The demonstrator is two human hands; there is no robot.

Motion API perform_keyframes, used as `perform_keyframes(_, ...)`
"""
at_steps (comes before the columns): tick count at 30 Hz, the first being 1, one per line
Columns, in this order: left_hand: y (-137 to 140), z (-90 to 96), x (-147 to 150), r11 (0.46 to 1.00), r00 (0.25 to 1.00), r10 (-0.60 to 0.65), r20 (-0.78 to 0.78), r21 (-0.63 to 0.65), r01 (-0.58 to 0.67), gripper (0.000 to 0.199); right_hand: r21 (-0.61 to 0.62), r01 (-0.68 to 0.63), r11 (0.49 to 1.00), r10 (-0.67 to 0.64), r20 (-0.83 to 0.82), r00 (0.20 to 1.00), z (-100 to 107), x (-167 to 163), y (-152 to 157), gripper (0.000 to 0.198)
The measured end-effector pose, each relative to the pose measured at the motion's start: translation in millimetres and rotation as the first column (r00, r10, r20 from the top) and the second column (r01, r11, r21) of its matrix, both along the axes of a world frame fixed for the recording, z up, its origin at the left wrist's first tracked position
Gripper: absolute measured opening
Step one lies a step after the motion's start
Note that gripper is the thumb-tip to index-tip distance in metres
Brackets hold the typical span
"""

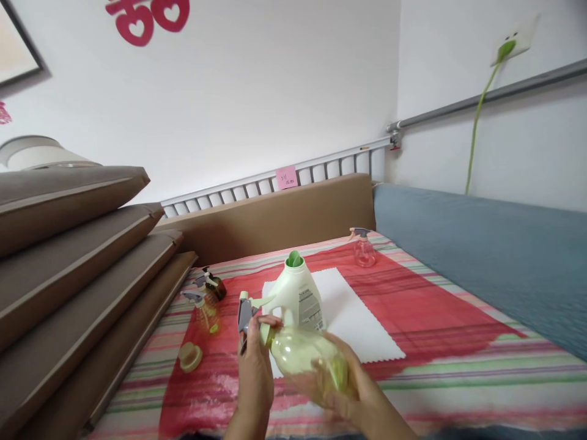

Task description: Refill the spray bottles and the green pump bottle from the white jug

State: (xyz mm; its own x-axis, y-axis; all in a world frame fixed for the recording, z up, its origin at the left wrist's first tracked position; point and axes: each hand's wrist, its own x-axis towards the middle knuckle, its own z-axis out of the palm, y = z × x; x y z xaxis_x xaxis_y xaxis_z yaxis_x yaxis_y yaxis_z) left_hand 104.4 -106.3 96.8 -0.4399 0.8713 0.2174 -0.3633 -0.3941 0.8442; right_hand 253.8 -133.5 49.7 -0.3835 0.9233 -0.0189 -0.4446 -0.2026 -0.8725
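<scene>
A clear yellow-green spray bottle (300,349) lies tilted almost sideways between my hands. My left hand (257,370) is closed round its neck, just below the grey and cream trigger head. The fingers of my right hand (351,385) wrap round the bottle's base end, slightly blurred. Just behind the bottle stands an upright white jug (293,287) with a green open mouth and a printed label; the spray bottle covers its lower part. Under the jug is a white sheet (367,333) with a scalloped edge. A pale round cap (189,357) lies to the left of my left hand.
Yellowish spray bottle (207,316) and dark brown bottle (217,287) stand at left; a pink clear spray bottle (364,252) stands far right. Red plastic (413,305) covers the striped cloth (504,373). Stacked cushions (82,269) flank the left, a blue padded side (468,256) the right.
</scene>
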Motion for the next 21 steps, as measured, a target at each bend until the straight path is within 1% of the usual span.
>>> perform_keyframes(1,-0.7,1.9,0.3,0.998,0.998,-0.056,0.012,-0.003,0.056,0.034,-0.086,-0.082,0.993,0.085,0.035,0.996,-1.7,2.0,0.7,0.105)
perform_keyframes(2,-1.6,3.4,0.7,0.994,0.993,-0.112,0.021,-0.008,0.112,0.034,-0.177,-0.162,0.971,0.171,0.040,0.984,-2.7,3.6,1.2,0.100)
perform_keyframes(3,-2.6,4.3,1.3,0.988,0.988,-0.152,0.028,-0.008,0.152,0.035,-0.256,-0.230,0.939,0.240,0.012,0.971,-2.9,4.6,1.2,0.098)
perform_keyframes(4,-3.7,4.6,1.9,0.986,0.986,-0.165,0.036,-0.005,0.166,0.035,-0.311,-0.279,0.908,0.280,-0.045,0.959,-2.4,4.8,0.5,0.097)
perform_keyframes(5,-4.7,4.4,2.6,0.985,0.985,-0.170,0.041,-0.006,0.171,0.036,-0.339,-0.311,0.888,0.291,-0.109,0.950,-1.4,4.4,-0.8,0.096)
perform_keyframes(6,-5.7,3.8,3.1,0.986,0.985,-0.164,0.047,-0.011,0.164,0.036,-0.342,-0.325,0.882,0.285,-0.162,0.945,-0.2,3.3,-2.6,0.095)
perform_keyframes(8,-7.5,2.3,3.7,0.991,0.990,-0.128,0.067,-0.018,0.129,0.038,-0.305,-0.307,0.902,0.245,-0.226,0.943,1.7,-0.4,-7.3,0.096)
perform_keyframes(11,-9.6,1.9,3.2,0.995,0.991,-0.087,0.099,-0.030,0.090,0.040,-0.218,-0.247,0.944,0.189,-0.255,0.948,1.3,-5.5,-14.1,0.121)
perform_keyframes(12,-10.4,2.5,2.8,0.995,0.991,-0.087,0.104,-0.034,0.091,0.040,-0.209,-0.241,0.948,0.183,-0.262,0.948,0.7,-6.3,-15.7,0.123)
perform_keyframes(13,-11.2,3.4,2.4,0.995,0.990,-0.092,0.105,-0.038,0.097,0.040,-0.215,-0.256,0.942,0.194,-0.270,0.943,0.2,-6.5,-16.8,0.118)
perform_keyframes(15,-13.2,5.7,1.9,0.990,0.988,-0.122,0.099,-0.052,0.128,0.040,-0.250,-0.338,0.907,0.260,-0.299,0.918,0.5,-5.6,-17.0,0.094)
perform_keyframes(16,-14.3,6.6,1.8,0.987,0.985,-0.143,0.097,-0.059,0.149,0.040,-0.272,-0.387,0.881,0.296,-0.323,0.899,1.2,-4.9,-16.4,0.085)
perform_keyframes(17,-15.3,7.1,1.8,0.984,0.982,-0.162,0.098,-0.064,0.168,0.041,-0.296,-0.438,0.849,0.331,-0.349,0.877,2.0,-4.4,-15.5,0.083)
perform_keyframes(18,-16.2,7.1,1.9,0.982,0.980,-0.171,0.100,-0.064,0.178,0.042,-0.318,-0.484,0.815,0.361,-0.374,0.854,2.8,-4.4,-14.5,0.085)
perform_keyframes(19,-16.9,6.4,2.0,0.983,0.980,-0.169,0.105,-0.059,0.176,0.042,-0.337,-0.507,0.793,0.371,-0.393,0.841,3.0,-5.1,-13.5,0.086)
perform_keyframes(21,-17.3,3.2,1.6,0.990,0.986,-0.127,0.108,-0.040,0.132,0.041,-0.380,-0.498,0.780,0.347,-0.399,0.848,1.2,-9.2,-12.2,0.083)
